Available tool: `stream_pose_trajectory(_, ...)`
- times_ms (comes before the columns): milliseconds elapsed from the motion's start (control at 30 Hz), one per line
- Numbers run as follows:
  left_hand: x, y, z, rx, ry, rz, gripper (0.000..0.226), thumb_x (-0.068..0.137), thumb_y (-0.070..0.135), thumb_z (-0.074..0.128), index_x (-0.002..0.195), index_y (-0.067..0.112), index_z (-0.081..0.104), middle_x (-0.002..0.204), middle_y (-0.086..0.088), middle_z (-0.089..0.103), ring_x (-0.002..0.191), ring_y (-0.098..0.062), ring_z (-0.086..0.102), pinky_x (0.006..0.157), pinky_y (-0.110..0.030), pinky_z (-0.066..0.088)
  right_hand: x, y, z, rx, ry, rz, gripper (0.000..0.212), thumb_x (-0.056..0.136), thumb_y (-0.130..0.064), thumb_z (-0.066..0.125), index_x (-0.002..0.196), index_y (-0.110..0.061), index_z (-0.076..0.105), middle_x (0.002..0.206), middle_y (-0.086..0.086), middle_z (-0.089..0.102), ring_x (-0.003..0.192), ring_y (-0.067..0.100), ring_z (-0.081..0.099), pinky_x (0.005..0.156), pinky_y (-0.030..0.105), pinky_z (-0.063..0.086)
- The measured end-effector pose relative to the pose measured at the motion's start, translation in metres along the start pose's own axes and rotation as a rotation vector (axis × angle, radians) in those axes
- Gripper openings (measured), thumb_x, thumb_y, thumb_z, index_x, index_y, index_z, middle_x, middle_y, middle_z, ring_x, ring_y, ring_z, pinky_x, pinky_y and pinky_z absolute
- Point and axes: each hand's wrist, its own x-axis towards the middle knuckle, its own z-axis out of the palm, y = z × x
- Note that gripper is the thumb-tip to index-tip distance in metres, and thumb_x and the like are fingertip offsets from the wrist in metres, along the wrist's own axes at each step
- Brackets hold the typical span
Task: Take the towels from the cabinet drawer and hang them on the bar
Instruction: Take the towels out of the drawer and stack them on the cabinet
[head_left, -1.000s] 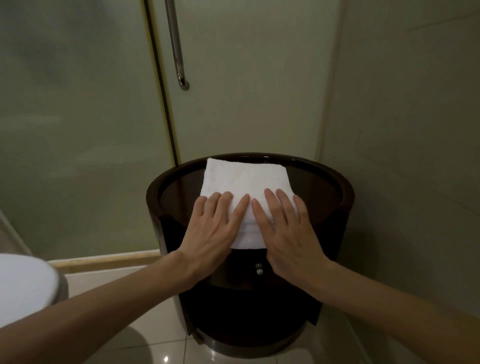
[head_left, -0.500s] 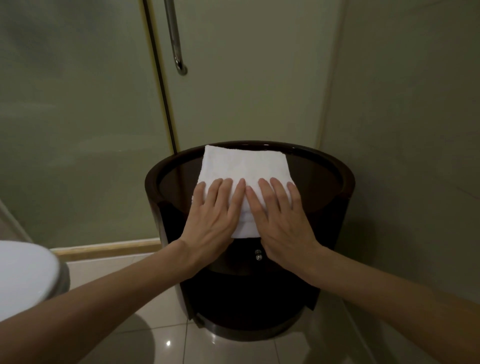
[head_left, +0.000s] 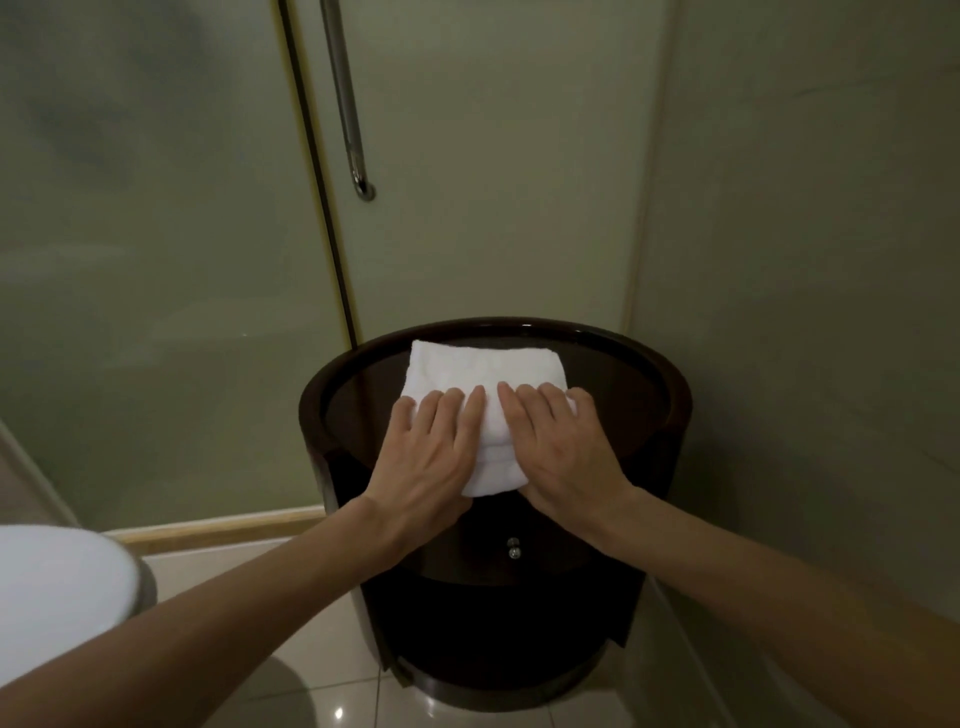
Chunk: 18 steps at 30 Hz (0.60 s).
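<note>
The folded white towel (head_left: 483, 371) lay on top of the round cabinet (head_left: 672, 395). Its long axis ran straight away from me, from the front edge toward the back rim. The far end sat just short of that rim and a little left of centre. The near end hung over the front lip, above the two small metal knobs (head_left: 513, 548). It was thick terry cloth with a soft nap, folded into a plump oblong. The corners were rounded, and stacked layers showed along the near side between my wrists.

My left hand (head_left: 431, 457) held the towel's left side and my right hand (head_left: 563, 457) its right. On each, four fingers were bent over the top of the cloth. Both thumbs were out of sight beneath the overhanging end, so I cannot say how tightly they closed underneath.

The cabinet was a dark, glossy wooden drum with a raised rim round a smooth, sunken top. Behind it stood a frosted glass door (head_left: 493, 182) with an upright, round, brushed-metal bar (head_left: 344, 104). A white toilet lid (head_left: 57, 577) curved in at the lower left over shiny pale floor tiles (head_left: 332, 696).
</note>
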Motion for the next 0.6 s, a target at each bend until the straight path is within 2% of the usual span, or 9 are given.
stream_pose_trajectory(100, 0.010, -0.006, -0.016, -0.001, -0.149, -0.076, 0.106, 0.057, 0.044, 0.076, 0.140, 0.008, 0.021, 0.124, -0.021, 0.053, 0.106, -0.035, 0.054, 0.088, -0.051, 0.044, 0.019, 0.005, -0.019, 0.031, -0.103, -0.008, 0.085, 0.062, -0.047, 0.080, 0.127, -0.005, 0.044, 0.110, 0.014, 0.063, 0.094, 0.030, 0.061, 0.080, 0.045, 0.051)
stream_pose_trajectory(200, 0.027, -0.014, -0.044, -0.047, -0.245, -0.115, 0.097, 0.077, 0.045, 0.063, 0.144, 0.014, 0.000, 0.141, -0.016, 0.036, 0.125, -0.031, 0.040, 0.102, -0.048, 0.034, 0.047, 0.011, -0.055, 0.032, -0.285, -0.025, 0.097, 0.052, -0.066, 0.079, 0.123, -0.006, 0.054, 0.109, 0.015, 0.064, 0.094, 0.030, 0.062, 0.083, 0.046, 0.051)
stream_pose_trajectory(267, 0.040, -0.022, -0.071, -0.077, -0.270, -0.133, 0.097, 0.080, 0.048, 0.061, 0.146, 0.016, -0.003, 0.146, -0.012, 0.026, 0.131, -0.029, 0.031, 0.107, -0.046, 0.028, 0.066, 0.019, -0.087, 0.029, -0.366, -0.060, 0.091, 0.069, -0.059, 0.072, 0.136, -0.006, 0.041, 0.129, 0.016, 0.052, 0.114, 0.032, 0.053, 0.098, 0.049, 0.042)
stream_pose_trajectory(333, 0.052, -0.030, -0.107, -0.082, -0.318, -0.125, 0.102, 0.077, 0.050, 0.065, 0.147, 0.016, -0.001, 0.146, -0.012, 0.026, 0.131, -0.029, 0.031, 0.108, -0.046, 0.027, 0.080, 0.030, -0.120, 0.033, -0.378, -0.107, 0.079, 0.082, -0.044, 0.064, 0.142, -0.009, 0.027, 0.140, 0.015, 0.040, 0.125, 0.032, 0.042, 0.105, 0.049, 0.033)
stream_pose_trajectory(600, 0.108, -0.081, -0.284, -0.176, -0.416, -0.102, 0.092, 0.079, 0.046, 0.060, 0.149, 0.020, 0.005, 0.145, -0.010, 0.029, 0.131, -0.029, 0.031, 0.106, -0.047, 0.030, 0.150, 0.078, -0.287, 0.078, -0.409, -0.135, 0.076, 0.081, -0.043, 0.064, 0.139, -0.010, 0.028, 0.135, 0.014, 0.043, 0.121, 0.031, 0.045, 0.110, 0.048, 0.028)
